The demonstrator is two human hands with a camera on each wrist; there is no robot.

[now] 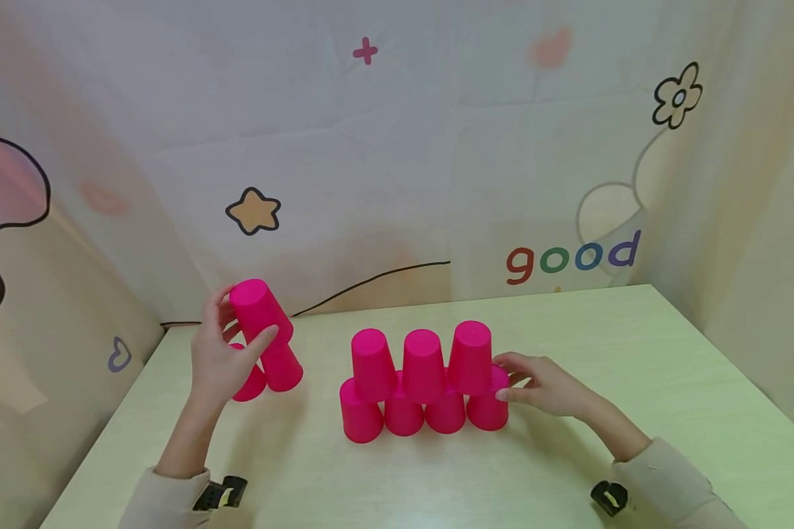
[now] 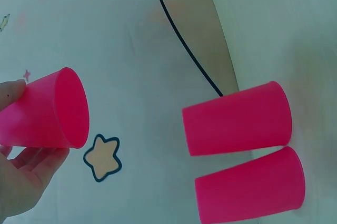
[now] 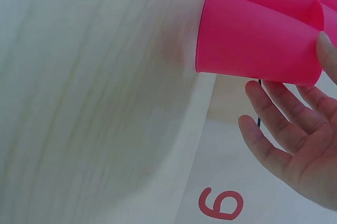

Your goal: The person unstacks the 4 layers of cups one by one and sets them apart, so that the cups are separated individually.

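Left, probable hazard: toppling of a pair of upright-standing, bright-pink, tapered, plastic-looking cups [image 1: 283, 369], through a low swing of the matching inverted cup [image 1: 259, 312] in the left hand [image 1: 221, 360]. Centre: possible collapse of the two-tier pink cup wall [image 1: 423, 367], four below, three above, through a bump to any loose lower member. Right: same result, through a sideways nudge to the rightmost lower cup [image 1: 488, 411].

Positions, left to right: inverted cup between thumb and fingers of left hand, clamped, above the pale wood-grained desk [image 1: 344, 485], apart from the pair. Rightmost lower cup on desk, between spread thumb and fingers of right hand [image 1: 549, 386]; firm contact uncertain.
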